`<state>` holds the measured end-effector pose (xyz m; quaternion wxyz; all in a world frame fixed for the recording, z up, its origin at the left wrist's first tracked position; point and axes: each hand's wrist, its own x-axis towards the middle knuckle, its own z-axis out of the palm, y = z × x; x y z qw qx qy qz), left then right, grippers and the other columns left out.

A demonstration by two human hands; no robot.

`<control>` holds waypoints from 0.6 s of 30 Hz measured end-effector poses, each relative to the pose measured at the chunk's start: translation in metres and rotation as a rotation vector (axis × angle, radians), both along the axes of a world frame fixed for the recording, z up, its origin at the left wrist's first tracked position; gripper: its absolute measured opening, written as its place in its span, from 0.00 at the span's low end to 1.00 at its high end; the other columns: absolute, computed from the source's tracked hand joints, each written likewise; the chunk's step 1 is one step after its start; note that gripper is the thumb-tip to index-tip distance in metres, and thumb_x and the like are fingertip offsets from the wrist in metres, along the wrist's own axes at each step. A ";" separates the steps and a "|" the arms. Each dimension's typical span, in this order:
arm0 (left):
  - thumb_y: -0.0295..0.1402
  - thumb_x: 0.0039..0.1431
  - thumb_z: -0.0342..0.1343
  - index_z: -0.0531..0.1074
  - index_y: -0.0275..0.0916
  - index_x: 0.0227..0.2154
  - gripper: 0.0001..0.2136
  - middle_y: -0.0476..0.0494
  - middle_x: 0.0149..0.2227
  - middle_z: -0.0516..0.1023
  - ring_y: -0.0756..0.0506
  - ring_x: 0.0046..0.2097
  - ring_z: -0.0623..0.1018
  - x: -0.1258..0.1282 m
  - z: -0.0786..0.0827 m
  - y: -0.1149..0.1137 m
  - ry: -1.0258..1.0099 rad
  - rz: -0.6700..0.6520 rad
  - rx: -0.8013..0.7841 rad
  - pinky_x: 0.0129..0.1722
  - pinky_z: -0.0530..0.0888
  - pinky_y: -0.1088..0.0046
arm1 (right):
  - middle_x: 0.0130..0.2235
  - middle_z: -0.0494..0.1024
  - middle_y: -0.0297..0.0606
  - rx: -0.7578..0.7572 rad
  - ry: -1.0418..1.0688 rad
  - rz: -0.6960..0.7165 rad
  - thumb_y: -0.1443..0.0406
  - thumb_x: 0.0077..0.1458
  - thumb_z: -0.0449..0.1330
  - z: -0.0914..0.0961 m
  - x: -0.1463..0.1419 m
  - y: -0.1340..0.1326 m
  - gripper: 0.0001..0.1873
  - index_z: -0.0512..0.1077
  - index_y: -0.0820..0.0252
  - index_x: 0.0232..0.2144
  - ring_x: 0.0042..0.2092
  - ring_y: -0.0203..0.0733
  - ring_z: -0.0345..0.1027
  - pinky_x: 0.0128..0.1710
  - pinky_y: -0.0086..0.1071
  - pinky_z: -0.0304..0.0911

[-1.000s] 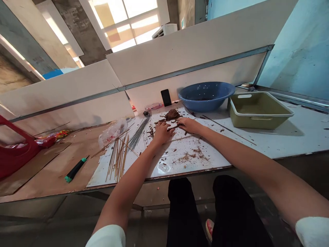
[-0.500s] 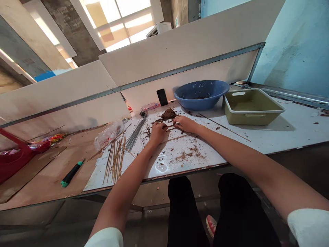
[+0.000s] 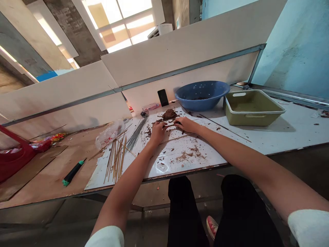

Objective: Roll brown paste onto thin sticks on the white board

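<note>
Our left grip (image 3: 158, 133) and right grip (image 3: 186, 124) clench a thin, brown-coated stick (image 3: 171, 126) mid-frame, just below a lumpy brown paste mound (image 3: 169, 114); pressing too hard could snap the stick.

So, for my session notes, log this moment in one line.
left hand: at thin brown stick | right hand: at same stick | nearest: lumpy brown mound | surface: white board
</note>
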<state>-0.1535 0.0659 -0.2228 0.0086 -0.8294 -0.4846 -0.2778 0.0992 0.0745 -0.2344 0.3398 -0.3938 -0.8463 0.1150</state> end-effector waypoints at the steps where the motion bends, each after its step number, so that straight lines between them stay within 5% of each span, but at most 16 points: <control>1: 0.30 0.74 0.62 0.85 0.42 0.52 0.10 0.37 0.47 0.89 0.32 0.58 0.80 0.000 0.000 0.000 -0.002 0.002 0.002 0.60 0.75 0.54 | 0.49 0.89 0.49 -0.002 -0.003 -0.002 0.65 0.74 0.64 0.000 -0.001 0.000 0.08 0.83 0.58 0.48 0.51 0.53 0.82 0.55 0.41 0.73; 11: 0.30 0.75 0.59 0.85 0.44 0.45 0.09 0.40 0.45 0.89 0.33 0.56 0.79 0.001 0.002 -0.003 -0.013 -0.024 -0.007 0.58 0.75 0.54 | 0.52 0.89 0.49 0.006 0.004 0.025 0.63 0.74 0.64 -0.001 0.001 0.006 0.11 0.83 0.58 0.54 0.53 0.54 0.83 0.57 0.44 0.75; 18: 0.31 0.75 0.59 0.85 0.44 0.44 0.09 0.39 0.44 0.88 0.34 0.54 0.79 0.002 0.003 -0.004 0.000 -0.039 -0.015 0.58 0.75 0.54 | 0.50 0.88 0.48 0.083 0.017 0.076 0.66 0.72 0.63 0.000 0.001 0.000 0.09 0.84 0.58 0.48 0.52 0.54 0.82 0.56 0.43 0.74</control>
